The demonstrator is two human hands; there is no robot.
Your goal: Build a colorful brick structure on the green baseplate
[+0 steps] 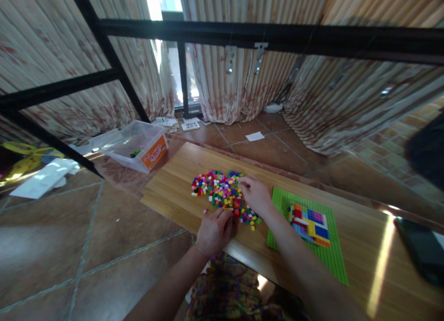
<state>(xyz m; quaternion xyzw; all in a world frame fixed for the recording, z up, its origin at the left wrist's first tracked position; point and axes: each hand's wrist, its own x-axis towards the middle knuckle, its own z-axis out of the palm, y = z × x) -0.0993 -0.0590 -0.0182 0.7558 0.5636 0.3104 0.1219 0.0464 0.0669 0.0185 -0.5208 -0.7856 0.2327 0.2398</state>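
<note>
A loose pile of small coloured building bricks (pixel 222 189) lies on the wooden bench (pixel 180 173). At the pile's near edge is my left hand (pixel 215 229), its fingers curled down among the bricks; whatever they hold is hidden. My right hand (pixel 255 194) reaches over the pile's right side, thumb and forefinger brought together at the bricks, and I cannot make out what is between them. Right of the pile lies a green baseplate (pixel 329 261), partly covered by my right forearm. On it stands a blocky build of multicoloured bricks (pixel 310 225).
A clear plastic box (pixel 135 145) with an orange label stands on the tiled floor beyond the bench's left end. A dark phone-like device (pixel 421 249) lies at the bench's right. Black metal bars (pixel 243 32) cross in front of the curtains (pixel 222 80). Papers (pixel 255 136) lie on the floor.
</note>
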